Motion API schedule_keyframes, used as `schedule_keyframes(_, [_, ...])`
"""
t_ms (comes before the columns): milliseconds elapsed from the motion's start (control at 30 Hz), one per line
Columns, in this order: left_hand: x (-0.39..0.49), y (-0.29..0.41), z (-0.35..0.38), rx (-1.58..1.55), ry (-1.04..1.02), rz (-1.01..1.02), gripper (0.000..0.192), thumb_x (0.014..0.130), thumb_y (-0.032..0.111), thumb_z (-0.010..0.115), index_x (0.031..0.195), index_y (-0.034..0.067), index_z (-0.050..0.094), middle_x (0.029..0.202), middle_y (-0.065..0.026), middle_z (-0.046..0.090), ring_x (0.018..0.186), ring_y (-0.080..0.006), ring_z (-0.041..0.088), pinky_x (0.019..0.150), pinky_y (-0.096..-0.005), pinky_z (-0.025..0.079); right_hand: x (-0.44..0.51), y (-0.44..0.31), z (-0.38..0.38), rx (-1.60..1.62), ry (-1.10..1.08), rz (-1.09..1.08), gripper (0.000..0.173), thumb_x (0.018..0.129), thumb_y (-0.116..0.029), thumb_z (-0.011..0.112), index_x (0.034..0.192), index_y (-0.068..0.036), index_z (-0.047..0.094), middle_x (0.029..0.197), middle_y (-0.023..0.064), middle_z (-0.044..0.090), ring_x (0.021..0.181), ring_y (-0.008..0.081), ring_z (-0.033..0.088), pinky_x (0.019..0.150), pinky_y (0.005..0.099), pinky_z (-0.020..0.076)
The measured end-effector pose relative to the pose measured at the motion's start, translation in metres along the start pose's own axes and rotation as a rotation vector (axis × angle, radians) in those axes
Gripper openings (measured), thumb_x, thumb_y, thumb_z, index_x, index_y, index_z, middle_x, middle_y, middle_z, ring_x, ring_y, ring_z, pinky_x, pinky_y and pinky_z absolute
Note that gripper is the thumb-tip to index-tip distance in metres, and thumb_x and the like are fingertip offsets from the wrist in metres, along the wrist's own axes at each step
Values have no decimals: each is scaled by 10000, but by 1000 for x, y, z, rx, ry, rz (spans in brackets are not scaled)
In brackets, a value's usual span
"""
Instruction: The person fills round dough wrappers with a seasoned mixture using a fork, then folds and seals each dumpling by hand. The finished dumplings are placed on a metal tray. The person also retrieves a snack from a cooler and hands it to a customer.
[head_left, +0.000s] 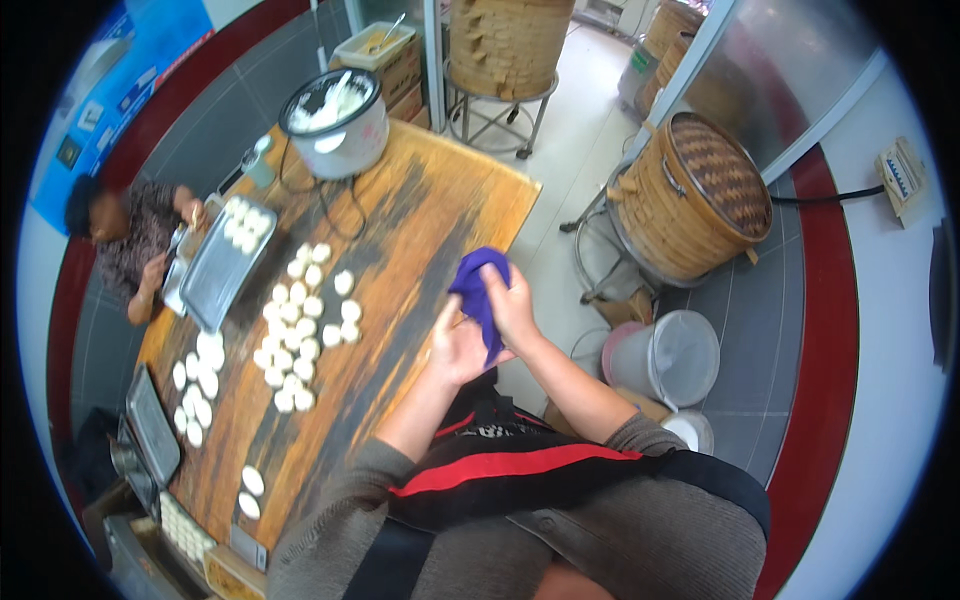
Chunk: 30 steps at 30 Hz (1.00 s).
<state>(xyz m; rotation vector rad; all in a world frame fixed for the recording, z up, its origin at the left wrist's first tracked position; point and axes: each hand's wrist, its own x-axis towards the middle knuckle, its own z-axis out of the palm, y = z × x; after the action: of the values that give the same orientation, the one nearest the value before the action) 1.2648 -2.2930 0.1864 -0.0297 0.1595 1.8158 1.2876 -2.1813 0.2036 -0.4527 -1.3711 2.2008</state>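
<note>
A purple cloth (478, 283) hangs bunched between my hands, just off the near edge of the wooden table (420, 217). My right hand (511, 304) grips it, thumb lying over the fabric. Palm up, my left hand (457, 346) is beneath the cloth's lower end; its fingers are apart and partly hidden by the cloth. Left of my hands, many small dough balls (291, 322) are clustered on the tabletop. Flattened oval dough pieces (199, 382) lie farther left, and two more dough ovals (251, 491) rest close to the near left corner.
Across the table a person (135, 232) works beside a metal tray (225, 262) partly filled with dough pieces. A rice cooker (334, 139) with a cord stands at the far end. Bamboo steamers (682, 202) on wheeled stands and plastic buckets (679, 360) are to the right.
</note>
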Motion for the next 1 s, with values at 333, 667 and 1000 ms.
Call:
schedule_keyframes(333, [130,151,-94,637,997,903,386,924,421,431,1081,81,526,992,-116,636,662,-136,522,449,-276,411,203,-37,-77,-1012,-1042,177,373,897,-244,490,1211,-44,513,1055,159,620,953,306,601,840,368,464])
schedule_keyframes(667, [200,124,-129,2365,2141,219,617,823,496,538,1175,-9,506,1320,-257,407,1185,-394,438,898,-610,364,473,-9,-275,-1435,-1247,141,304,790,-305,583,948,-46,606,869,155,628,831,342,600,729,434,463])
schedule_keyframes(1000, [559,287,-1,1516,1359,947,715,863,226,575,1390,-21,159,1440,-199,220,1291,-334,312,1054,-422,264,772,-84,-387,-1280,-1102,789,532,830,-532,507,1026,-55,639,1068,120,626,917,218,604,743,376,470])
